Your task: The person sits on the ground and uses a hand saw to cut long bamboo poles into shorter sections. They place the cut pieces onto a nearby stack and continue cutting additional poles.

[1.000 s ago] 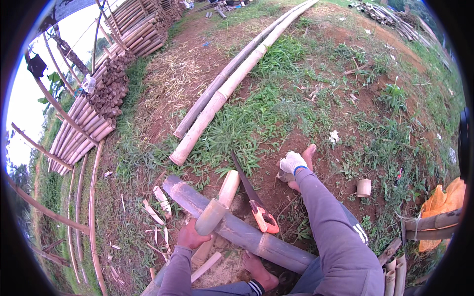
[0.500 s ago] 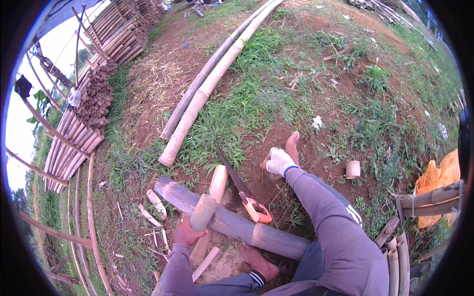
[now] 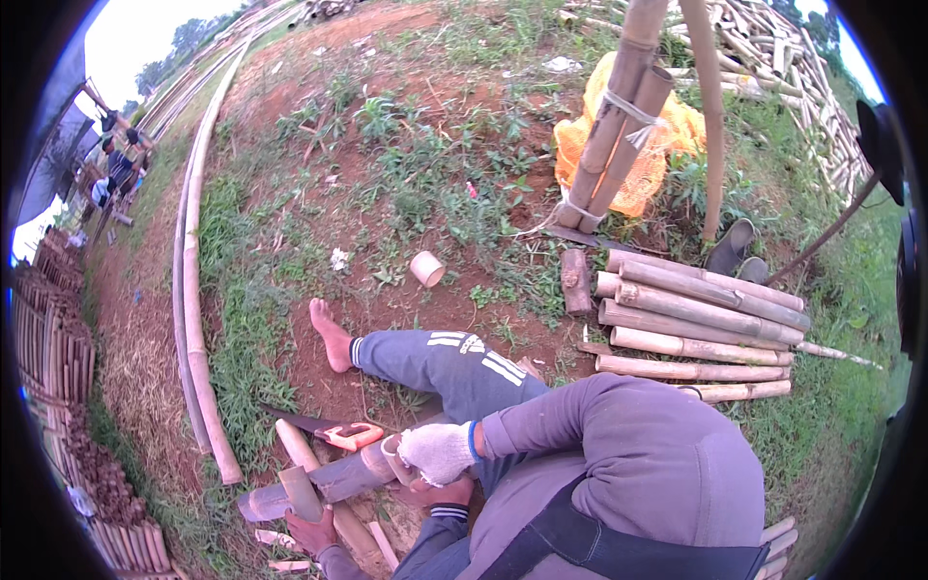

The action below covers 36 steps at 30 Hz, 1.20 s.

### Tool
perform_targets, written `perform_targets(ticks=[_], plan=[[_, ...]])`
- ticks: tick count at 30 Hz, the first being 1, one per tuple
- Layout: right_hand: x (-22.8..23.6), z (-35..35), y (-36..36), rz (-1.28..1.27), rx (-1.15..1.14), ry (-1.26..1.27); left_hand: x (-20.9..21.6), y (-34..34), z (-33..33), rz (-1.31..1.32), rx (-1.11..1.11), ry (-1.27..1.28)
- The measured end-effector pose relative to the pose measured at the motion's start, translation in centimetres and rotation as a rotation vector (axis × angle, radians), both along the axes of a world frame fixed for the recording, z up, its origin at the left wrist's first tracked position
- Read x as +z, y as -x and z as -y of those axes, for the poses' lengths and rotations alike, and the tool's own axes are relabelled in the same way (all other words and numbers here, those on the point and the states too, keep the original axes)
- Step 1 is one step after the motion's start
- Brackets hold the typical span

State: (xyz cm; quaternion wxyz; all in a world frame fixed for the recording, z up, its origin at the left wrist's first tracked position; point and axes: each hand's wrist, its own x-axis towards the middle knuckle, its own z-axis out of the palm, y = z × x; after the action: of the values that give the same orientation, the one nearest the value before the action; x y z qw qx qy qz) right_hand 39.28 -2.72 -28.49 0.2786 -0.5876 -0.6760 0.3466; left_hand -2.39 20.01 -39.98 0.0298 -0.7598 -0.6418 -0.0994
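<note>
My bare left hand is closed round a short bamboo tube, which stands against a thick bamboo log lying across the work spot. My right hand, in a white knitted glove, is closed on a short pale bamboo piece above the log's right part; its far end is hidden by the glove. Beyond the log lies a handsaw with an orange handle, touching neither hand. A paler bamboo length passes under the log.
A cut bamboo section lies on the soil ahead. To the right are several bamboo poles, a wooden block, tied upright posts, an orange net sack and dark boots. Two long poles run along the left.
The view has swung to the right. My right hand has come back from beside my outstretched foot to the log. The left hand still holds the bamboo tube.
</note>
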Motion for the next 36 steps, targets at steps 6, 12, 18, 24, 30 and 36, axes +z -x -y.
perform_targets(ticks=[6, 12, 18, 24, 30, 36], plan=[[6.0, 10.6, -6.3, -0.055, -0.178, -0.06, 1.3, -5.6, 0.3, 0.159, -0.234, 0.025], [30.0, 32.3, -31.6, -0.03, -1.053, -0.728, 3.6, -6.0, 0.0, 0.139, -0.153, 0.127], [41.7, 50.4, -34.9, 0.66, -1.732, -1.301, 2.6, -10.7, -1.8, 0.152, -0.22, 0.263], [19.2, 29.3, -24.8, 0.336, -0.85, -0.656, 9.1, -2.4, -0.1, 0.266, -0.259, 0.123], [-0.5, 18.5, -13.5, 0.216, -0.318, -0.16, 21.1, -2.8, 4.9, 0.225, -0.195, 0.249], [-3.3, 10.9, -7.0, 0.578, -0.078, -0.277, 20.4, 13.1, 18.6, 0.315, 0.272, 0.055]])
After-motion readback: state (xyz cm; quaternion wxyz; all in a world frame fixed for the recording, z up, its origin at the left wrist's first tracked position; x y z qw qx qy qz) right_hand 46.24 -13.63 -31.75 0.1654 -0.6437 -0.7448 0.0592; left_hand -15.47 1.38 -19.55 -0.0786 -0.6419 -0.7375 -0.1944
